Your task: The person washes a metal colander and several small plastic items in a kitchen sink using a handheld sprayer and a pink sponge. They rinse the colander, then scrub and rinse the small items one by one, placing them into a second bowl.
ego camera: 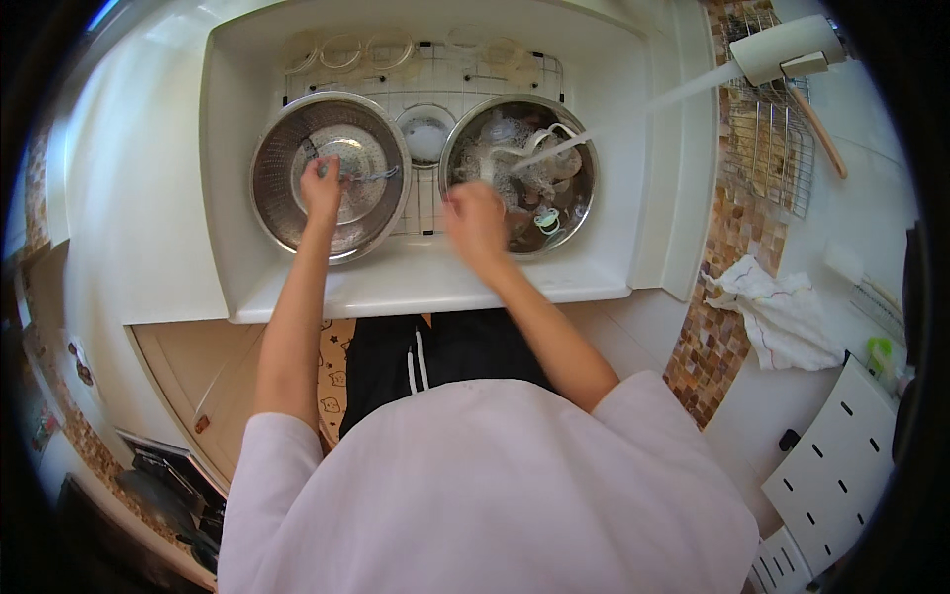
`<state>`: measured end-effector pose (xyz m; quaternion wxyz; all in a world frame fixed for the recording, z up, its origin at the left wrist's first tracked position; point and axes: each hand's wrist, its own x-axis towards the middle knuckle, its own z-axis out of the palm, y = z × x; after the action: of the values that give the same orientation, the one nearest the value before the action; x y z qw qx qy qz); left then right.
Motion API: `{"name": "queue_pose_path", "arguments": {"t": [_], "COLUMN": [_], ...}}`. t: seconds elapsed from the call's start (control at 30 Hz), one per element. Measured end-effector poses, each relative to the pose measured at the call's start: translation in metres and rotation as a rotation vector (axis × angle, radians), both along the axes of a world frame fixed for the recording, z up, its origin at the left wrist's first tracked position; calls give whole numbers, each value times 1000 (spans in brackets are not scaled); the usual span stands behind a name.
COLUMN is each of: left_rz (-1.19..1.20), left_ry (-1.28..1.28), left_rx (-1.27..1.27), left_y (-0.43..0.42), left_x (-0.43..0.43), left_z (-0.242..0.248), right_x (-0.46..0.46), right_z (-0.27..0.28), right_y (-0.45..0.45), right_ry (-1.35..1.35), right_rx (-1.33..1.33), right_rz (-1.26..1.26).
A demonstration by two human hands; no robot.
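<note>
My left hand [322,190] is over a perforated steel colander [271,215], its fingers pinched together. A thin pale-blue strap [375,175] runs from beside those fingertips towards the colander's right wall. My right hand [475,223], blurred by motion, is at the near left rim of a steel bowl [590,189]; whether it holds anything cannot be made out. The bowl contains sudsy water with a green-and-white pacifier [547,220], a white strap-like piece [486,165] and clear pieces [568,163] partly under foam. Water [553,151] streams into it from the right.
Both vessels stand on a wire rack [415,219] in a white sink [612,245]. A small bowl of suds [426,139] is between them. Clear rings [390,52] line the sink's back. A faucet [787,50] juts in from the right, near a white cloth [775,312].
</note>
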<state>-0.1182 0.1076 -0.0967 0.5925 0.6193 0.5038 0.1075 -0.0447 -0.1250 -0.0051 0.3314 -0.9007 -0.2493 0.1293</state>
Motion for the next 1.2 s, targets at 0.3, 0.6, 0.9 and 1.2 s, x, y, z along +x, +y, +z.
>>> {"name": "queue_pose_path", "arguments": {"t": [0.3,0.6,0.9,1.2], "left_rz": [-464,-171,-84,-14], "left_ry": [284,200,-462,-410], "left_rx": [713,947,-734,-951], "left_y": [28,-8,-180,-216], "left_x": [6,20,137,158], "left_z": [-61,-3,69,69], "right_x": [65,63,97,93], "right_z": [-62,-56,-1,-2], "right_y": [-122,-105,-40,-54], "right_ry": [125,333,688,-163], "right_rx": [-757,-738,855,53], "right_rz": [235,-67,-565,-446]}}
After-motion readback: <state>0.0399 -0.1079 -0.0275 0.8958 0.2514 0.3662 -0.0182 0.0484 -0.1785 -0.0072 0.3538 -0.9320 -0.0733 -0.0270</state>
